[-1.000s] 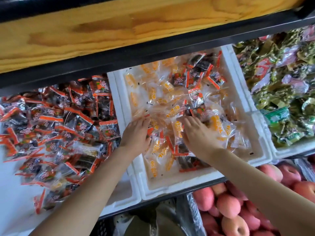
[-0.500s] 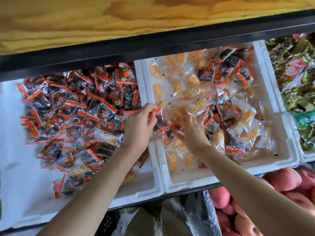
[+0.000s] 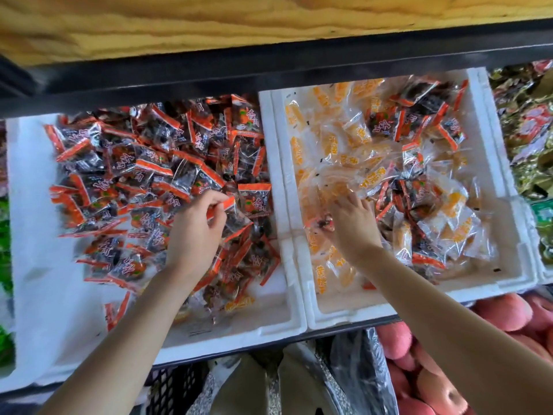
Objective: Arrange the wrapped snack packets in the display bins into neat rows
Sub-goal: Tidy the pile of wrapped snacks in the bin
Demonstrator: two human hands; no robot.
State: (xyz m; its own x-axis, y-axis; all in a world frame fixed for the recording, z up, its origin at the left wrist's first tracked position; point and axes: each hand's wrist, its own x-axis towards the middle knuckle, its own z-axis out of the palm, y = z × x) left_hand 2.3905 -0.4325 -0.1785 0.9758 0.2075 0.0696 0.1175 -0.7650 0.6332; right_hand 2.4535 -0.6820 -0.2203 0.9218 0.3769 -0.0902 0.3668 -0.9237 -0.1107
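Left bin (image 3: 36,265) heaped with red packets (image 3: 134,163), left hand (image 3: 194,238) now shifted leftward to above that heap, grip pinched on one red-edged packet (image 3: 232,204), right hand (image 3: 354,227) still among orange packets (image 3: 329,145) in right bin (image 3: 492,139), its grip unclear.

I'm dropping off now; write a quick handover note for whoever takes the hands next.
Left hand: pinches a red-edged packet over the left bin.
Right hand: fingers down among packets in the right bin; grip unclear.
Left bin: loose heap of red packets. Right bin: yellow packets with red ones mixed in.
Done: no neat rows in either bin.
To do: sort out the mixed red ones, row up both bins.
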